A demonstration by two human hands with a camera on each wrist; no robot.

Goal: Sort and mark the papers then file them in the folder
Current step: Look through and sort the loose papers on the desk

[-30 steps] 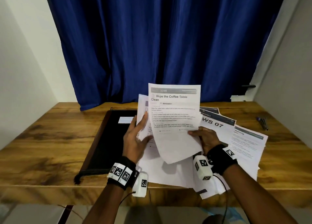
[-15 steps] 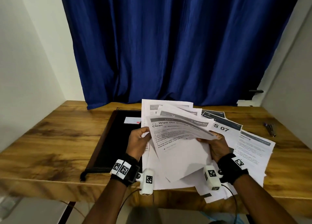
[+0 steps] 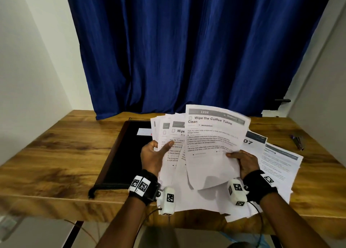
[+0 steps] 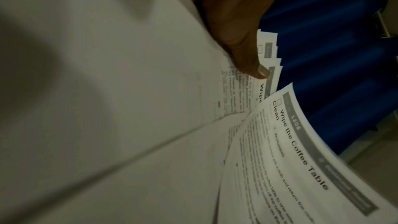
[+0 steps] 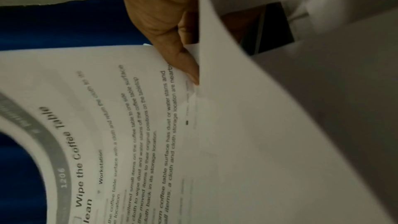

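Left hand grips a fanned stack of papers above the desk; thumb lies across the front sheets, fingers curled behind, clamped on the stack. In the left wrist view the thumb tip presses on the printed face.

Right hand pinches the front sheet, headed "Wipe the Coffee Table Clean", at its right edge; thumb on the printed side, fingers behind. The right wrist view shows the thumb pressed on that sheet's edge.

Front sheet is raised, long axis toward 12 o'clock, header at the far end, top corner tipped slightly toward 1 o'clock; lower edge curls. The stack fans out toward 11 o'clock behind it.

More loose sheets lie flat on the desk at 3 o'clock of the hands, overlapping, some hanging over the near edge.

Black folder lies flat at 9 o'clock of the left hand, long axis toward 12 o'clock, a small white label near its far end.

Pens lie at the desk's far right. Blue curtain hangs behind.
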